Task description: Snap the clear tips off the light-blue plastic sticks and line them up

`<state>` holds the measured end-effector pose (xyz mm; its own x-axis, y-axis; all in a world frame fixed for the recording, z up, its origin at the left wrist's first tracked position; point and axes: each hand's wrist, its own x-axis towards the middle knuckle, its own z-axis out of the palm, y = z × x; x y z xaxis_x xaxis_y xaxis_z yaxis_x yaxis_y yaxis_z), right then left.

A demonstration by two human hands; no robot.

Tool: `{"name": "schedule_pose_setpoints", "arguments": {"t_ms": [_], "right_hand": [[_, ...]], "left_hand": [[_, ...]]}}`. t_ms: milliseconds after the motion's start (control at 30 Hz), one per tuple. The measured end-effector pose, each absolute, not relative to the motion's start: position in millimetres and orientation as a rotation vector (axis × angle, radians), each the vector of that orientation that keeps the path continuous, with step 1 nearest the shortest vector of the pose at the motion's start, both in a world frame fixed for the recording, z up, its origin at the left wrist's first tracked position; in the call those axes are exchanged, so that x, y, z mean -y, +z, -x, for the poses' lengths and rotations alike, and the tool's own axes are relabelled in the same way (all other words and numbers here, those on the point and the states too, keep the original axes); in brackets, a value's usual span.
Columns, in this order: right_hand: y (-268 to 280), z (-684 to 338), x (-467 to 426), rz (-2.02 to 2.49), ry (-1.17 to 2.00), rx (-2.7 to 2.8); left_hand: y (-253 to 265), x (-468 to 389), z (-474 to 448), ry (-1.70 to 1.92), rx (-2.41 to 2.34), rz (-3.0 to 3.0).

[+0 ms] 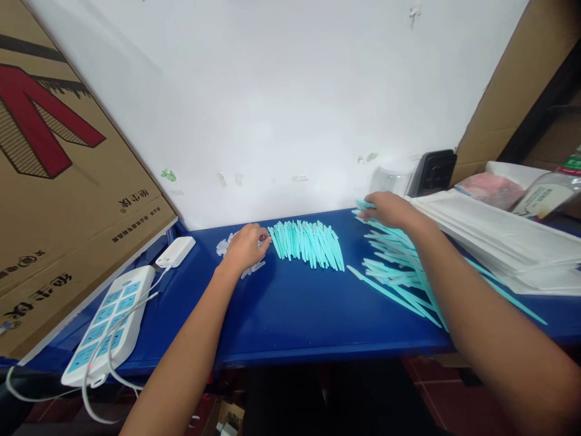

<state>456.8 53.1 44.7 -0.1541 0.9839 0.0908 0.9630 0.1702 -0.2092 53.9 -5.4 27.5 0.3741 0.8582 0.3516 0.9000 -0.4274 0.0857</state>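
My left hand is closed in a pinch at the left end of a neat row of slim, tapered turquoise sticks, which look like eyebrow razors. What sits between its fingertips is too small to make out. Small translucent plastic pieces, perhaps caps, lie scattered under and around that hand. At the far end of a looser heap of the same turquoise sticks, my right hand has its fingers closed around stick ends. My right forearm hides part of this heap.
A white power strip with cables and a white adapter lie at the left of the blue table. A printed cardboard box stands behind them. White flat packs, a clear container and a bottle occupy the right.
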Motion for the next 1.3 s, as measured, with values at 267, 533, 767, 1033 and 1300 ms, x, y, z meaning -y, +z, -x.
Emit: {"name": "schedule_pose_setpoints", "arguments": {"t_ms": [267,533,767,1033,1300], "right_hand": [[62,-384,-9,1.372,0.371,2.304],[60,-348,17,1.033,0.706,2.343],[61,-349,17,0.98,0.778,2.343],[61,-353,14,1.039,0.786,2.331],[63,-351,19,1.03,0.791,2.397]], "left_hand": [[29,22,-88,-1.199,1.551,2.679],[24,42,-122,-1.496,1.541,2.947],[24,39,-119,-1.575,1.588,2.987],[21,33,-114,-1.709,1.691,2.894],[12,26,-111,-1.889,1.702,2.919]]}}
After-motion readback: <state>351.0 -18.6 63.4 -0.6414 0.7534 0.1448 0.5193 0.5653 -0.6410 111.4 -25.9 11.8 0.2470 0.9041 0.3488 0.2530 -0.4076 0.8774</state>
